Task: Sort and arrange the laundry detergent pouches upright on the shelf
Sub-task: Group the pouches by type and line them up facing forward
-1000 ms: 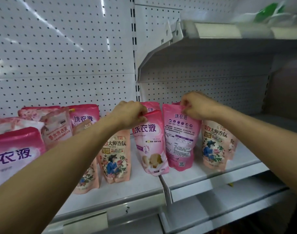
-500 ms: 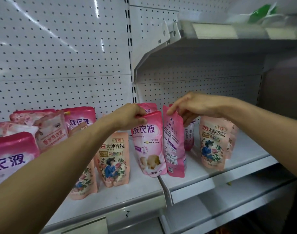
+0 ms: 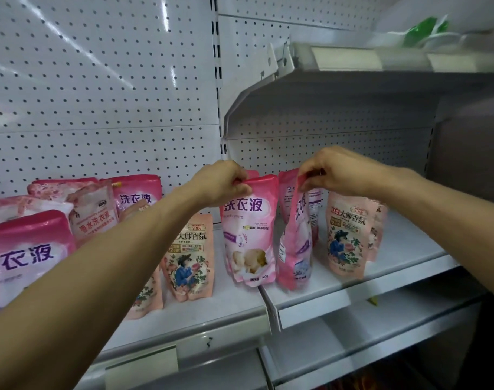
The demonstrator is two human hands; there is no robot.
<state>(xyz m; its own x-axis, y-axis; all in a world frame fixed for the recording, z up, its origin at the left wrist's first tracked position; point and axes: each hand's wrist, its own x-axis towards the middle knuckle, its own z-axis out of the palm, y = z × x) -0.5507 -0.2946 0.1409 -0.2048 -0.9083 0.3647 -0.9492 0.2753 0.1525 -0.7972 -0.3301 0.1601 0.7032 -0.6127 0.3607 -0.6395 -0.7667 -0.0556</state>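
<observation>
Here the white metal shelf [image 3: 200, 311] runs in two sections that meet at a seam just below the middle pouches, the right section [image 3: 403, 266] sitting slightly lower at its front lip. Behind it rises a white pegboard back panel [image 3: 99, 88], dotted with small holes and streaked with light reflections. An upper shelf [image 3: 352, 88] juts out on the right, with green-and-white packaging [image 3: 425, 29] blurred on top of it. A lower shelf [image 3: 366, 344] shows beneath.

The left hand [image 3: 220, 184] pinches the top edge of a pink detergent pouch [image 3: 250, 229], which stands upright near the seam with its front facing out. The right hand [image 3: 335, 173] pinches the top of a second pink pouch [image 3: 295, 243], which stands just beside the first and is turned edge-on. To its right stands a peach floral pouch [image 3: 348, 235], upright; another like it [image 3: 189, 260] stands left of the left forearm. Further left, several pink pouches [image 3: 23, 249] crowd together, some leaning on one another.
</observation>
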